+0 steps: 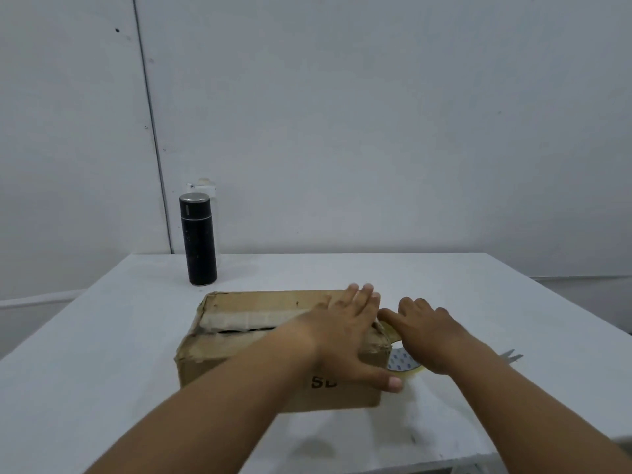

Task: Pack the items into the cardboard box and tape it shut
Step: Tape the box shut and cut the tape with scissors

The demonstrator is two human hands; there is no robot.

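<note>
White table (pixel 102 388); worn cardboard box (pixel 239 357) mid-table, flaps down, centre seam gaping; prob. light, soft at corners, so steady via top. Left hand (pixel 345 333) spread flat on box's right end; right hand (pixel 427 336) open over tape roll (pixel 405 362) beside box, thin edge to pinch.
</note>
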